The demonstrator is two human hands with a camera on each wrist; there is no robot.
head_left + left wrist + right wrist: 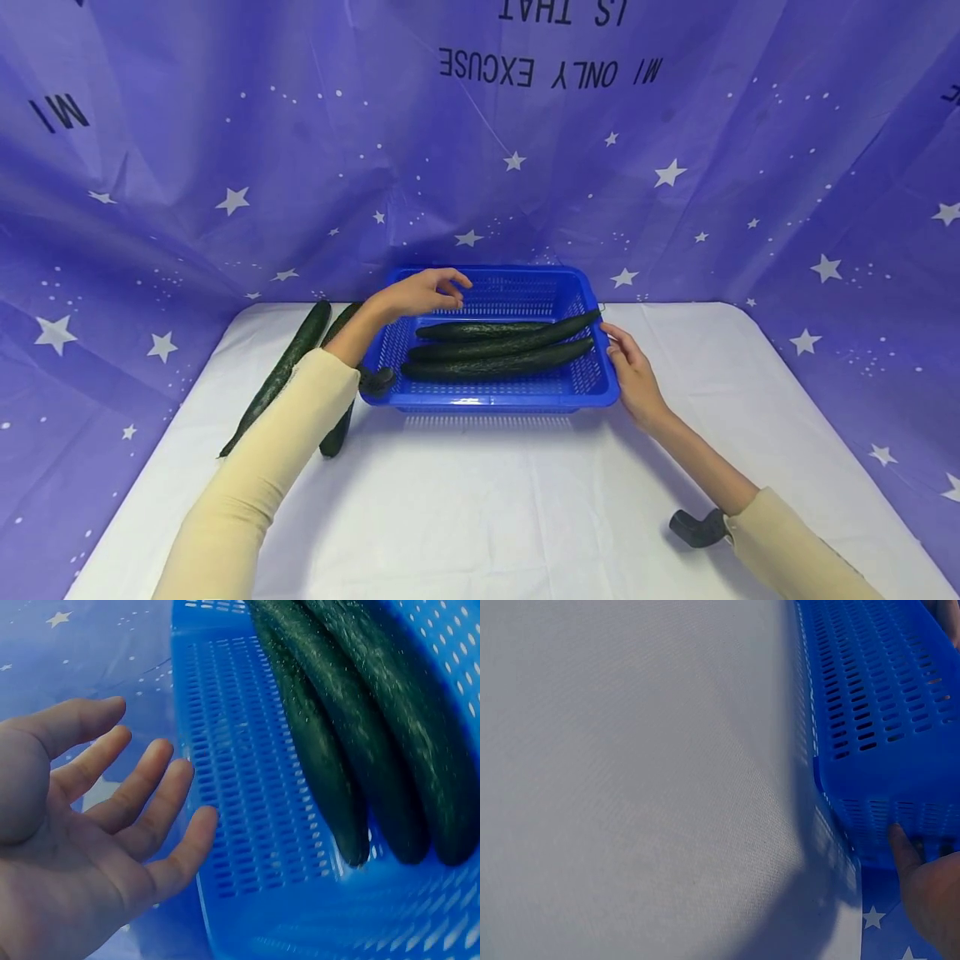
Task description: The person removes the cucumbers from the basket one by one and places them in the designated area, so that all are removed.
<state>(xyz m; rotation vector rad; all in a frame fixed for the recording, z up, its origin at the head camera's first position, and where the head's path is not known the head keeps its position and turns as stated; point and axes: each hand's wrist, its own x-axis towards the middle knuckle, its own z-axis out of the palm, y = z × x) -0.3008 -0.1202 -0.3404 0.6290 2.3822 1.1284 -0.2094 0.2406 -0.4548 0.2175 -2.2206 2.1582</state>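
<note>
A blue plastic basket (491,401) with slotted walls stands at the back of the table, with three long dark green cucumbers (498,367) lying side by side in it. Over the basket's back left part is my left hand (420,293), empty, its fingers loosely bent and apart from the cucumbers. In the left wrist view its palm (97,855) faces up beside the basket's wall. My right hand (636,379) holds the basket's right end at the rim. The right wrist view shows a digit (906,855) against the end wall; the other fingers are mostly hidden.
Two more cucumbers lie on the table left of the basket: one long cucumber (288,367) and another (336,433) partly behind my left forearm. White cloth (480,508) covers the table. A purple curtain with stars (480,167) hangs behind. Black wrist devices (697,529) are on both arms.
</note>
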